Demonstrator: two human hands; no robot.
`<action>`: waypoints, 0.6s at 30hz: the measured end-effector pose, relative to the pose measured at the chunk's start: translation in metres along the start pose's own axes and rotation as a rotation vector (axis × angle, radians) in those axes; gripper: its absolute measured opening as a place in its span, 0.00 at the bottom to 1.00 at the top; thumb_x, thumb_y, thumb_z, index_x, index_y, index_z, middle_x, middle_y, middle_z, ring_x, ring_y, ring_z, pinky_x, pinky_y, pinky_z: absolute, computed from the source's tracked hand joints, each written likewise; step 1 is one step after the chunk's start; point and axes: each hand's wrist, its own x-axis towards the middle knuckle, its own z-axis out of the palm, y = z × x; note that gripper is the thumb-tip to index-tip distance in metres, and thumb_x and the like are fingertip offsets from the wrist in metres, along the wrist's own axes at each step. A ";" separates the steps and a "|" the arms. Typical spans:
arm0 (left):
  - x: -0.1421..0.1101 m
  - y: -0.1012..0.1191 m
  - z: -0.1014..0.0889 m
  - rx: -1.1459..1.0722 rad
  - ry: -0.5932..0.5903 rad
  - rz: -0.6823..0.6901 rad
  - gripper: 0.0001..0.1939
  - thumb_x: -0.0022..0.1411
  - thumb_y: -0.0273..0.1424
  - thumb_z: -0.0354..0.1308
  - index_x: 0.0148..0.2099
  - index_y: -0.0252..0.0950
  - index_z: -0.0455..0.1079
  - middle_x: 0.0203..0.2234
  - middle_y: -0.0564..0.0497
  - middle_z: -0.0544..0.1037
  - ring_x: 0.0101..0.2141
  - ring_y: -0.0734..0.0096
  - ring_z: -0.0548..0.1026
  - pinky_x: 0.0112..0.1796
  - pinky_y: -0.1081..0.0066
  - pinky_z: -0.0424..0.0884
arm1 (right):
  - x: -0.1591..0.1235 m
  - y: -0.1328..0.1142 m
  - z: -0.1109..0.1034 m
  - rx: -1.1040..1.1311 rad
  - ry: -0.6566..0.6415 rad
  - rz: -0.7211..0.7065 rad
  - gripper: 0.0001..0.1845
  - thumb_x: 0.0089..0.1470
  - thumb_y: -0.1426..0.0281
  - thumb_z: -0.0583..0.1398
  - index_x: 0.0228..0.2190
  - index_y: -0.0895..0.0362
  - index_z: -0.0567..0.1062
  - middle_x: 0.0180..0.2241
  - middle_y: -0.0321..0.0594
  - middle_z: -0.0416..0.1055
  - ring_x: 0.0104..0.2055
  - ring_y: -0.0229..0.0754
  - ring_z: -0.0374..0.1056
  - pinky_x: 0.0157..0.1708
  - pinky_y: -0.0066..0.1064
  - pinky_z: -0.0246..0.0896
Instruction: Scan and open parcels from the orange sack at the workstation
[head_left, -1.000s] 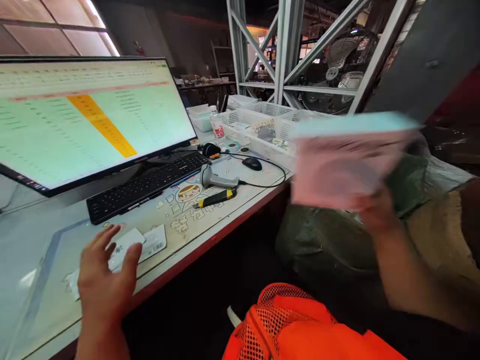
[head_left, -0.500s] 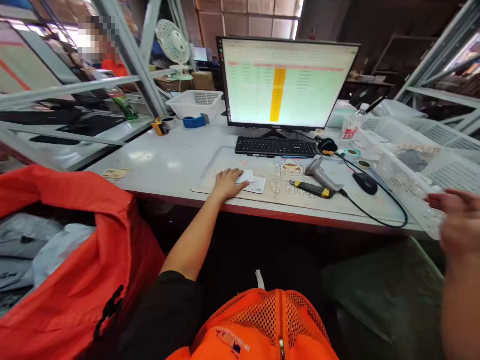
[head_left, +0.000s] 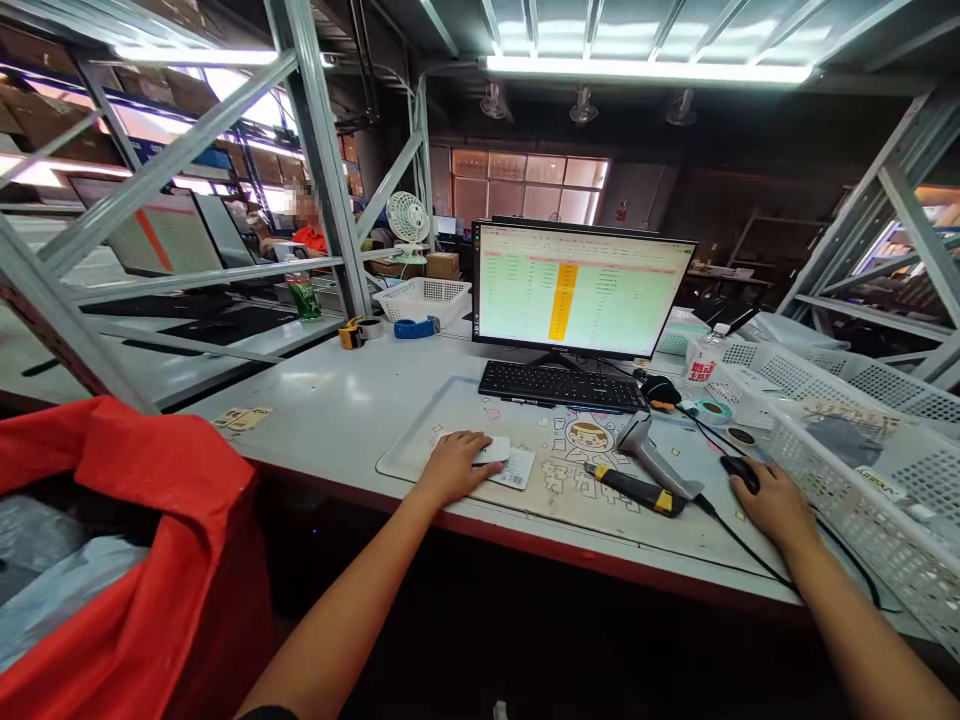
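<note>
My left hand lies palm down near the front edge of the desk mat, fingers stretched out and thumb apart. It rests on the left end of a small white card, which overlaps another white card with printed marks. On the right, my right hand is wrapped over a black computer mouse. Between the hands lie a grey barcode scanner and a black and yellow utility knife. The monitor behind them shows a spreadsheet with an orange column.
A black keyboard sits below the monitor. White perforated baskets line the right side, by a bottle. A red bag with plastic packages stands at left. A blue tape dispenser lies farther back. Another person is beyond the metal frame.
My right hand has come from the basket at the right edge down onto the mouse. My left hand stays on the cards. The view has tilted upward.
</note>
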 end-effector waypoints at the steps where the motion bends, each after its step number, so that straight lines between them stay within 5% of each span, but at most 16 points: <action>1: -0.001 0.000 0.001 0.000 -0.006 -0.001 0.27 0.72 0.49 0.59 0.64 0.37 0.75 0.63 0.41 0.76 0.64 0.45 0.71 0.64 0.50 0.65 | -0.001 0.000 0.003 -0.002 -0.005 -0.019 0.38 0.62 0.47 0.50 0.62 0.57 0.75 0.56 0.57 0.72 0.53 0.66 0.72 0.53 0.61 0.72; 10: -0.002 0.000 0.000 -0.045 0.057 0.027 0.19 0.79 0.37 0.48 0.57 0.39 0.78 0.56 0.45 0.82 0.56 0.55 0.78 0.58 0.59 0.71 | -0.004 -0.001 0.004 0.013 -0.010 -0.124 0.36 0.65 0.48 0.49 0.63 0.53 0.75 0.62 0.55 0.68 0.58 0.65 0.71 0.56 0.61 0.71; 18: -0.006 -0.006 0.006 -0.080 0.320 -0.004 0.19 0.80 0.39 0.46 0.52 0.40 0.79 0.48 0.47 0.85 0.46 0.57 0.82 0.47 0.62 0.76 | -0.005 -0.009 -0.004 0.012 -0.061 -0.090 0.34 0.66 0.51 0.50 0.64 0.52 0.75 0.63 0.53 0.67 0.59 0.65 0.70 0.55 0.59 0.72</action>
